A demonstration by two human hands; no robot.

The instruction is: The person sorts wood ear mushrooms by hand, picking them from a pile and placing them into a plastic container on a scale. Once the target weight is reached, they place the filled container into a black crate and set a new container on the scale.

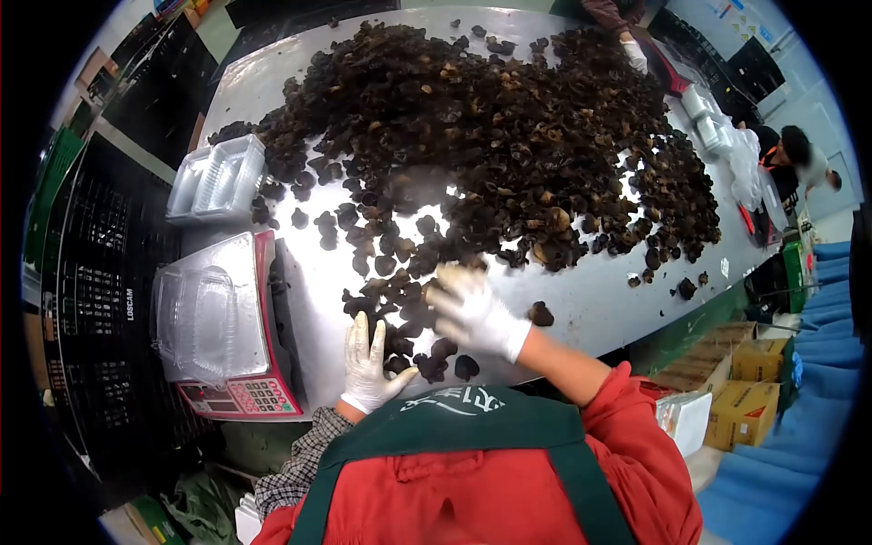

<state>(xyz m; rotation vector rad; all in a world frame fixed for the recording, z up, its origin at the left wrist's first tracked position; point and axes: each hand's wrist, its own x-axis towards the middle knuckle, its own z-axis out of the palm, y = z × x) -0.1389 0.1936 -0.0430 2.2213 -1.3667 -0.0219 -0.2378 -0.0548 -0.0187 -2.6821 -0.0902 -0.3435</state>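
Note:
A large heap of dark brown mushrooms (409,100), which look like wood ears, covers much of the metal table (318,272). My left hand (371,365), in a white glove, rests at the near edge of the loose mushrooms, fingers stretched out and nothing held. Also gloved, my right hand (477,313) is spread over the right side of the same small group, its fingertips slightly blurred. Between the two hands lie several mushrooms (413,318). A single mushroom (541,314) sits just right of my right wrist.
Left of my hands stands a red-edged weighing scale (289,400) with a clear plastic container (195,318) on it. Stacked clear trays (227,177) are behind it. A co-worker's gloved hand (634,56) touches the far heap. Cardboard boxes (743,413) stand at the right.

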